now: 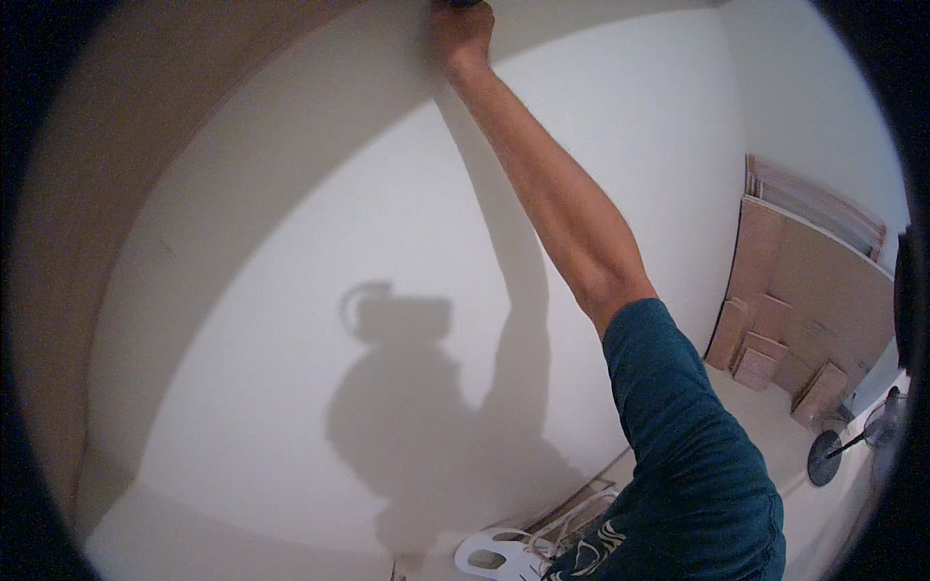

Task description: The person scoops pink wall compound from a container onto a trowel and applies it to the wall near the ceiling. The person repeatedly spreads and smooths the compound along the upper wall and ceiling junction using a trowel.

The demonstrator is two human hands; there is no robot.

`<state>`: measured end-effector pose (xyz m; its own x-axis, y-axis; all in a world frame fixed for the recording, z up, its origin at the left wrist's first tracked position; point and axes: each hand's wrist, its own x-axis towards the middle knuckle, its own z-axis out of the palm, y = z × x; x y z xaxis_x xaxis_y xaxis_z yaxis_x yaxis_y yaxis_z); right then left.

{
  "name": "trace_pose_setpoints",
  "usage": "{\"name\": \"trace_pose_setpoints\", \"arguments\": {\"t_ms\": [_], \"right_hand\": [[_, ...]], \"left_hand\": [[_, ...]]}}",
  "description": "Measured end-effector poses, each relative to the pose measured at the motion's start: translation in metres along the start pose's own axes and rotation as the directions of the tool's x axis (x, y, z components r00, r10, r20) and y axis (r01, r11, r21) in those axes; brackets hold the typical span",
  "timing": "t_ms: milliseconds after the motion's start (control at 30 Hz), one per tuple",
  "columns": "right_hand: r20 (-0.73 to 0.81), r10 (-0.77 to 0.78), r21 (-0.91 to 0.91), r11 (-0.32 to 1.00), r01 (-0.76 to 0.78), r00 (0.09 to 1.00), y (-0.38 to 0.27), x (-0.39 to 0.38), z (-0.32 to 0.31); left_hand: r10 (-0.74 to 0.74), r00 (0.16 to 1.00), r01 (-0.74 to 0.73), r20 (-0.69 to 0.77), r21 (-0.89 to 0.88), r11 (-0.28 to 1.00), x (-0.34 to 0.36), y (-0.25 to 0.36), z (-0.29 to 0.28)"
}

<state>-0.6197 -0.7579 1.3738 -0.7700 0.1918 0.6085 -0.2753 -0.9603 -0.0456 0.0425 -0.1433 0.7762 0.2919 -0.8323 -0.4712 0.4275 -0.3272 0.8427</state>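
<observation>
Stretched up toward twelve o'clock, one right hand [463, 34], fingers curled about a small dark object [455, 4] cut off by the top edge, pressed against the white wall [320, 223], likely for height; left hand out of view, state impossible to tell; at four o'clock, roughly seven cardboard pieces [765, 353] leaning on a big board [823, 281]; one white plastic part [494, 554] at six.

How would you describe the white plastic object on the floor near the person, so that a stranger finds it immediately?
Start from the big white wall and follow it down to the pale floor at the bottom of the view. There, just left of the teal sleeve, lies the white plastic object. Unlike the brown cardboard pieces leaning far to the right, it is white and has cut-out holes.
</observation>
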Motion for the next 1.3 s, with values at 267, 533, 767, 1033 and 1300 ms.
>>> {"name": "trace_pose_setpoints", "arguments": {"t_ms": [267, 533, 767, 1033, 1300], "right_hand": [[0.173, 0.242, -0.401, 0.903, -0.156, 0.955, -0.12, -0.078, 0.032], [0.118, 0.237, -0.212, 0.955, -0.209, 0.964, -0.178, -0.157, 0.067], [0.161, 0.216, -0.24, 0.955, -0.174, 0.963, -0.207, -0.205, 0.099], [0.188, 0.3, -0.185, 0.946, -0.266, 0.935, -0.212, -0.251, 0.121], [0.343, 0.331, -0.089, 0.943, -0.32, 0.879, -0.355, -0.3, 0.164]], "left_hand": [[0.082, 0.994, -0.09, -0.066, -0.135, 0.987, -0.036, 0.016, 0.034], [0.177, 0.978, -0.201, -0.107, -0.276, 0.94, -0.071, 0.024, 0.058], [0.324, 0.946, -0.304, 0.008, -0.326, 0.895, -0.073, 0.044, 0.096], [0.542, 0.84, -0.535, -0.033, -0.219, 0.816, 0.0, 0.1, 0.263], [0.288, 0.955, -0.238, 0.064, -0.407, 0.882, -0.055, 0.141, 0.264]]}}
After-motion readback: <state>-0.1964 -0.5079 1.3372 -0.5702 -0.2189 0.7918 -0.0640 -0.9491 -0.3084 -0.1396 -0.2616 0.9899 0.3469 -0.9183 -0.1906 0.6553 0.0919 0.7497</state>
